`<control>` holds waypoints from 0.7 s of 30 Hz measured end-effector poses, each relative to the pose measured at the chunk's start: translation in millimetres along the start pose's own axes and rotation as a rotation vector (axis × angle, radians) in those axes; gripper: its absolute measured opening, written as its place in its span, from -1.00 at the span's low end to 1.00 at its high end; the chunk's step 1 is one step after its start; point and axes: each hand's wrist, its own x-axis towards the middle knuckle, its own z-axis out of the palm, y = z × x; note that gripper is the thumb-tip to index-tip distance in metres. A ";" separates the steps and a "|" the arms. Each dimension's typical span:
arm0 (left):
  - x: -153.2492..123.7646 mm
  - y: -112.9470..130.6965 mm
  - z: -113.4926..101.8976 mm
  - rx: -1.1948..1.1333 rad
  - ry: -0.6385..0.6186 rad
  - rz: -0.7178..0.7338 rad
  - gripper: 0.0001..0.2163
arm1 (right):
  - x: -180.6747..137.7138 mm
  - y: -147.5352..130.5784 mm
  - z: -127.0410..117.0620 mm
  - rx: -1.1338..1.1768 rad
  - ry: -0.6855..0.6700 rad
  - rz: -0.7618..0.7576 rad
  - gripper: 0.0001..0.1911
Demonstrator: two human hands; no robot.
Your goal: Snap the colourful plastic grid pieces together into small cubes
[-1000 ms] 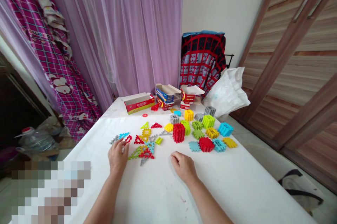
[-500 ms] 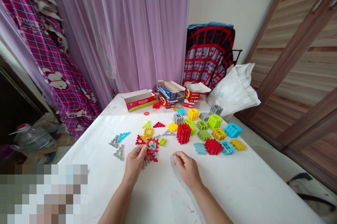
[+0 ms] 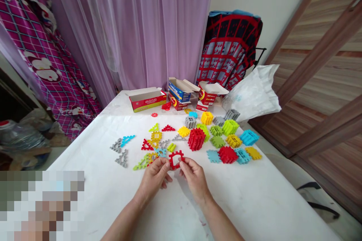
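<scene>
Left hand (image 3: 154, 175) and right hand (image 3: 195, 177) are closed on opposite edges of a red notched frame (image 3: 177, 154) above the table (image 3: 243, 195).

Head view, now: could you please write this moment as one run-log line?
left hand: pinches red square frame, left side | right hand: pinches frame, right side | red stack: on table, beyond hands
</scene>
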 end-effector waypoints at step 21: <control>-0.1 -1.9 -12.7 0.046 0.023 0.012 -0.56 | -9.2 8.7 -2.4 -0.242 -0.032 -0.107 -0.64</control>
